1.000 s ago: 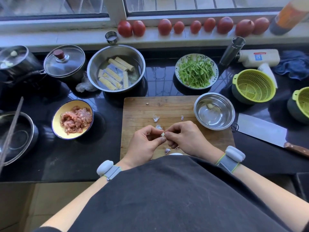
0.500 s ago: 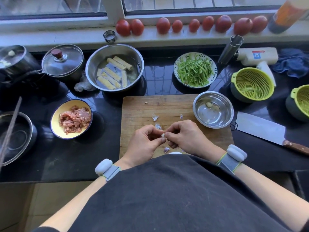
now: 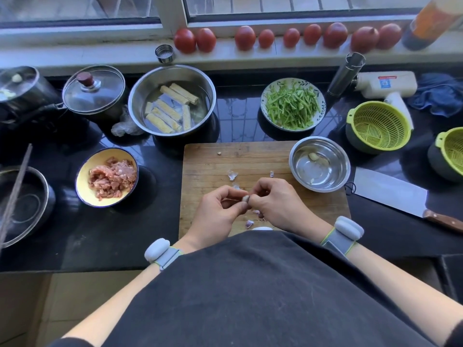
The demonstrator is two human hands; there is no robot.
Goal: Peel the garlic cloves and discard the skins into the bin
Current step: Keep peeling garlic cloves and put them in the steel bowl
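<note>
both hands (image 3: 250, 206) pinch garlic clove (image 3: 245, 198); orientation unclear.

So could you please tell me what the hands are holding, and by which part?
A garlic clove, pinched between the fingertips of the left hand and right hand above the cutting board; which end each grips cannot be told.

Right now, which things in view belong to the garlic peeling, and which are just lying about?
In use: left hand and right hand sharing a grip on the pale garlic clove; papery skin scraps; wooden chopping board; small steel bowl.

Idle: steel cleaver; yellow bowl of minced meat; green colander.
</note>
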